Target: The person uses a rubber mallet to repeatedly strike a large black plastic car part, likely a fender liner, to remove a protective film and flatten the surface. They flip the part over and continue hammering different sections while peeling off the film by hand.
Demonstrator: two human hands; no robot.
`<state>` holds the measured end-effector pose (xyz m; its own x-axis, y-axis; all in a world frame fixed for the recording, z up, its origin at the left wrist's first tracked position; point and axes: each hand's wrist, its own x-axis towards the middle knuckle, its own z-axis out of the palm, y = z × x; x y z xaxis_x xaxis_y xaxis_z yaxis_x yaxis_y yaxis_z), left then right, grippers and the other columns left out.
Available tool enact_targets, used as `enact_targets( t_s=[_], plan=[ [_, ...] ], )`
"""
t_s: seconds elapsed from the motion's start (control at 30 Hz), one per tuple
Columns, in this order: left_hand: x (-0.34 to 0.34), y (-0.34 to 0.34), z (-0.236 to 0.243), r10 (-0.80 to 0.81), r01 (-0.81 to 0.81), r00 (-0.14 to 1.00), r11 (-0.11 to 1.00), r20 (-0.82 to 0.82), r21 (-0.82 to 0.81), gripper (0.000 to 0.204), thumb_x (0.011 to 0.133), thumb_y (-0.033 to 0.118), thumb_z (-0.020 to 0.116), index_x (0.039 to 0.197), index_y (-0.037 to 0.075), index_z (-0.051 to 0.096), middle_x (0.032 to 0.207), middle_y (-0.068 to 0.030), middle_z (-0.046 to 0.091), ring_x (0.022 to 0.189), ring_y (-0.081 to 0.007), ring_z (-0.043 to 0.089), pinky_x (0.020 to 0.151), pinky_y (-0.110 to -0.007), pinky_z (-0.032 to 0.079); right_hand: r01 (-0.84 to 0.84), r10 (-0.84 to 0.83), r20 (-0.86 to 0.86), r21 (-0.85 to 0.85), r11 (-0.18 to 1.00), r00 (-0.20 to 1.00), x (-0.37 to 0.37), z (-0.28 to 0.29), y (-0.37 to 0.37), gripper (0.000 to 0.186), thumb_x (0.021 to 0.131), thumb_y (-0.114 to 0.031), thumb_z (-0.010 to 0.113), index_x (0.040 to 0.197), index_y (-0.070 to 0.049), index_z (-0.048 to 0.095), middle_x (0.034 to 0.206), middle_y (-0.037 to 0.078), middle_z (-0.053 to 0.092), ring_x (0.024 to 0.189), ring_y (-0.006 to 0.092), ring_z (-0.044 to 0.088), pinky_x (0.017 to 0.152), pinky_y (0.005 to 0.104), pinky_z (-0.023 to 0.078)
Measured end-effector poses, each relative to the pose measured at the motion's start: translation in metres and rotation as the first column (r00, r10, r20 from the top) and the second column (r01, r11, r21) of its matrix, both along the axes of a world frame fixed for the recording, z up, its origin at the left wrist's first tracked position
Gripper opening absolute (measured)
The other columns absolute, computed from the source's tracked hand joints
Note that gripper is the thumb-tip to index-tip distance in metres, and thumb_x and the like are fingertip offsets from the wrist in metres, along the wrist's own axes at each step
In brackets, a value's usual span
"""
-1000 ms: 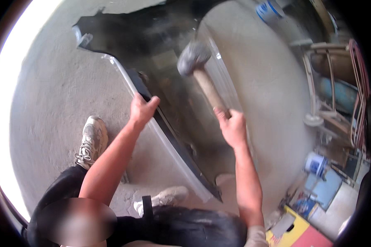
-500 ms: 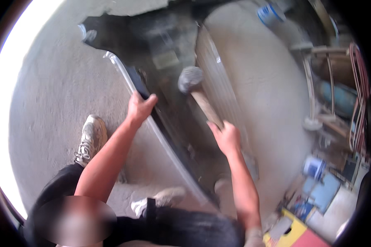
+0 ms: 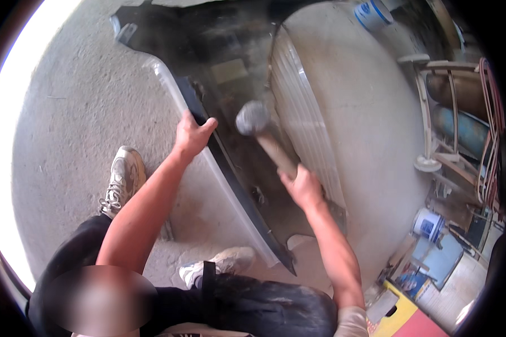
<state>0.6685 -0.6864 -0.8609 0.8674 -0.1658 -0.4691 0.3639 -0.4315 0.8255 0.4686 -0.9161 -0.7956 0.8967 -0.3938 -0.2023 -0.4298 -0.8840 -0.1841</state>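
A large dark car fender (image 3: pixel 239 163) with a pale edge lies in front of me, its inner side up. My left hand (image 3: pixel 192 136) is closed over its left edge, thumb on the dark inside and the other fingers partly hidden. My right hand (image 3: pixel 302 188) grips the wooden handle of a mallet (image 3: pixel 253 118). The mallet's thick greyish head is slightly blurred and is over the middle of the fender. Whether it touches the metal I cannot tell.
My shoes (image 3: pixel 128 168) stand on the concrete floor (image 3: pixel 84 106) left of and below the fender. To the right are a wheeled frame (image 3: pixel 424 112) with gas cylinders (image 3: pixel 461 132) and red hoses (image 3: pixel 492 123). White-and-blue buckets (image 3: pixel 429 224), boards and a yellow-and-red panel (image 3: pixel 402 309) lie nearby.
The mallet head and my right hand have shifted left and down over the fender. My left hand keeps its hold on the edge. The view has shifted slightly.
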Motion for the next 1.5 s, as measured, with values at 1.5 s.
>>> enact_targets(
  t_s=[1.5],
  plan=[
    [0.001, 0.008, -0.017, -0.070, 0.072, 0.996, 0.997, -0.055, 0.039, 0.038, 0.085, 0.025, 0.063, 0.105, -0.004, 0.049, 0.088, -0.0103, 0.060, 0.073, -0.0163, 0.062, 0.055, -0.029, 0.054, 0.074, -0.086, 0.103, 0.111, 0.991, 0.991, 0.064, -0.017, 0.011, 0.049, 0.086, -0.042, 0.065, 0.082, 0.006, 0.058, 0.062, 0.021, 0.057, 0.058, 0.0226, 0.059, 0.054, 0.0376, 0.047]
  ],
)
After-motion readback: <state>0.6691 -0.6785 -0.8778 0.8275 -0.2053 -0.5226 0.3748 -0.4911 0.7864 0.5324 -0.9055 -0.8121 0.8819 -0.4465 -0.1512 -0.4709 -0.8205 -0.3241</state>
